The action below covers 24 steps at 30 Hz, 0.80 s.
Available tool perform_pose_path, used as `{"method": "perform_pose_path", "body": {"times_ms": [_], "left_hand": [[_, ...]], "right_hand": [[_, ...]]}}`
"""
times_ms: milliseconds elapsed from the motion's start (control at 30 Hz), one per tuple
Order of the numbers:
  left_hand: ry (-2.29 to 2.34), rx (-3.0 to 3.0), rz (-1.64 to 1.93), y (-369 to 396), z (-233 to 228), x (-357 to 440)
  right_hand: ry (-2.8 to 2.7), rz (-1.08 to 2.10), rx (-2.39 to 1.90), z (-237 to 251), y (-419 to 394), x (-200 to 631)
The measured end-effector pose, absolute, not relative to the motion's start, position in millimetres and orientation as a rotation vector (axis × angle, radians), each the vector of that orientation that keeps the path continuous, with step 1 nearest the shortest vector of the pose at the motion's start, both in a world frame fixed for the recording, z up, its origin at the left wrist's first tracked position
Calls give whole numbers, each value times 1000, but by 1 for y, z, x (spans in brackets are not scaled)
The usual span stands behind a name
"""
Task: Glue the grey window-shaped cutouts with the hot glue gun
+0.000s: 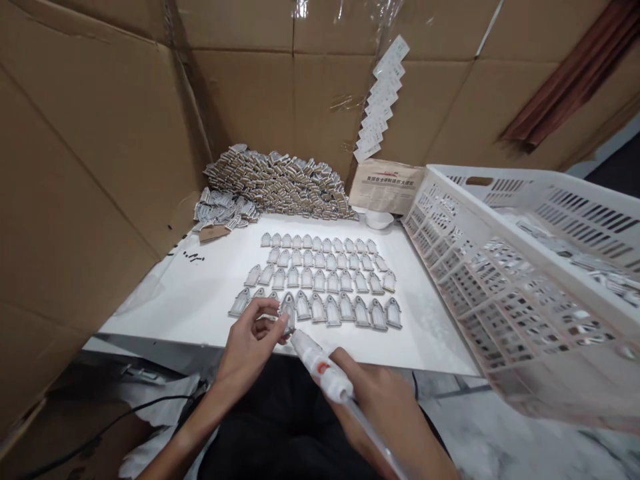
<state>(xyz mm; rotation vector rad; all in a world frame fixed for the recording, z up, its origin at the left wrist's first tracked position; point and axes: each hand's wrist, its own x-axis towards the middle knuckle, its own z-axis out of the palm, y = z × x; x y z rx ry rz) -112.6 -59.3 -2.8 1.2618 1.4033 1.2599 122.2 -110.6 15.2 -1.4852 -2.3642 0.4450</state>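
My left hand [253, 347] is closed in a pinch on a small arched metal piece [287, 312], held upright near the table's front edge. In my right hand [377, 393] is a white glue gun [320, 365] with an orange-red mark, a translucent glue stick [373, 430] running out of its back end. The gun's nozzle points at the lower end of the held piece; whether they touch I cannot tell. Beyond my hands, similar arched pieces [346, 308] lie in several rows on the white table [210, 293]. My left hand partly hides the front row.
A large heap of similar pieces [280, 183] lies against the cardboard wall [250, 93]. A white slotted crate [450, 267] with pieces inside stands at right. Behind are a small white bowl [379, 220] and a newspaper [387, 187]. Dark bits [193, 256] lie at left.
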Motion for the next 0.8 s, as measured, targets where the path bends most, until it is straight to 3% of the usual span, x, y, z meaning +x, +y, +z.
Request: {"method": "perform_pose_path", "body": {"times_ms": [267,467,800], "left_hand": [[1754,1373,1231,32,16,-156],[2056,1361,937,118,14,-199],[2321,1834,542,137,14,-198]], "right_hand": [[-2253,322,-1487,44,-97,146],[-2028,188,-1439,57,-84,167],[-1789,224,-1485,65,-73,194]]}}
